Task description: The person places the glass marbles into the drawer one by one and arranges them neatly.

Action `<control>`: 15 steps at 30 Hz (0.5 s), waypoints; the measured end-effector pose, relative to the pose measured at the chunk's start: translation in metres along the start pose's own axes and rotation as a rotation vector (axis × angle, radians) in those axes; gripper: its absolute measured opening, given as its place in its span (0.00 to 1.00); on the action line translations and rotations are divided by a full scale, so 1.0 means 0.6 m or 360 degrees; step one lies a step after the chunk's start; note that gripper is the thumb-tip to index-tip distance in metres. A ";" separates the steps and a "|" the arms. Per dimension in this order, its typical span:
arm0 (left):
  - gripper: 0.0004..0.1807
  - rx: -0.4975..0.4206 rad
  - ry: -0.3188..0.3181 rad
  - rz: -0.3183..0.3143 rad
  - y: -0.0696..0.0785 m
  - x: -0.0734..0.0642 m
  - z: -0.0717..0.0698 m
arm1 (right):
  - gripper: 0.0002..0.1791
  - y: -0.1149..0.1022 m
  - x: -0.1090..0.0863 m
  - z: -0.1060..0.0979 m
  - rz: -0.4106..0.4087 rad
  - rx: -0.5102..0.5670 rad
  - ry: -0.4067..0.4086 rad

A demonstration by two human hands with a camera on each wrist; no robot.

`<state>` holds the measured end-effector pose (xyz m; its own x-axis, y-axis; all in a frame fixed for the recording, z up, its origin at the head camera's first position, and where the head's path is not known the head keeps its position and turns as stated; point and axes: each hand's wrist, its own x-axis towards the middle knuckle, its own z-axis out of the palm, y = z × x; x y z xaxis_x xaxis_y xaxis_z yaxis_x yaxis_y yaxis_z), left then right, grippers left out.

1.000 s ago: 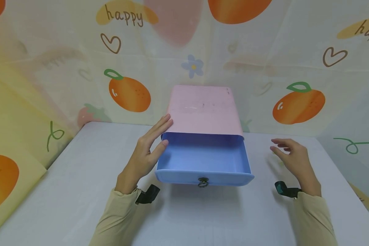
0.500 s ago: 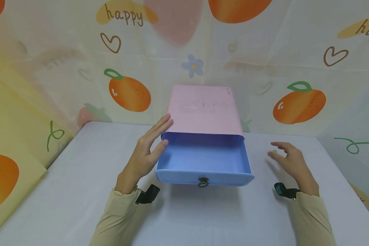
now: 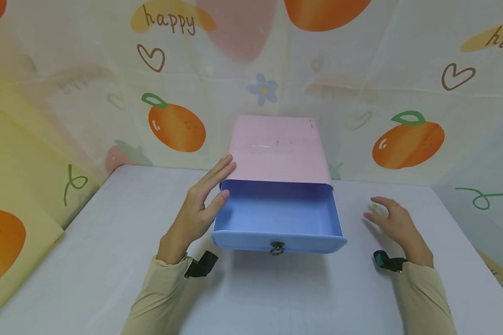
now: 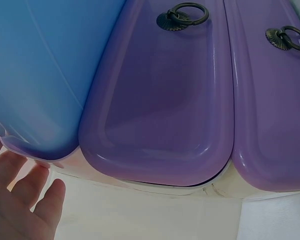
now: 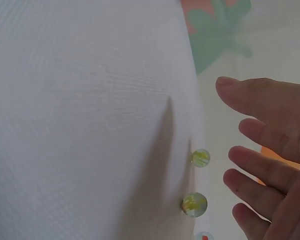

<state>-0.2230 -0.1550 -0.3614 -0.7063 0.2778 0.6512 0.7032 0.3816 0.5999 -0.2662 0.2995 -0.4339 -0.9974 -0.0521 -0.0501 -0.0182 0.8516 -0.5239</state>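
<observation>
A pink drawer cabinet [image 3: 278,149] stands at the table's back, its top blue drawer [image 3: 278,242] pulled out with a bare floor showing. My left hand [image 3: 193,218] lies along the cabinet's left side, fingers extended; the left wrist view shows its fingertips at the pink shell's edge beside the blue drawer [image 4: 35,75]. Over the table to the right hovers my right hand [image 3: 396,223], thumb and fingers parted and holding nothing. Close to its fingertips is a small green-yellow marble [image 3: 374,206]. In the right wrist view two yellow-green marbles [image 5: 194,204] and a partly cut-off marble [image 5: 204,236] lie near the fingers.
Below the blue drawer, two purple drawers [image 4: 160,100] with metal ring pulls [image 4: 190,14] are pushed in. A ring pull [image 3: 277,249] hangs on the blue drawer's front. A fruit-print cloth [image 3: 339,70] backs the white table [image 3: 285,298].
My right hand has come slightly nearer and to the left, its thumb and fingers spreading wider. A marble has come into sight between them. My left hand and the drawer have stayed put.
</observation>
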 end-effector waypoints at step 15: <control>0.28 -0.0007 0.0002 0.0005 -0.001 0.000 0.000 | 0.41 -0.001 0.005 0.007 0.0127 -0.0007 -0.0131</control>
<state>-0.2234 -0.1553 -0.3616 -0.7038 0.2778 0.6539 0.7059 0.3767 0.5998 -0.2688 0.2969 -0.4371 -0.9865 -0.0266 -0.1613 0.0606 0.8570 -0.5118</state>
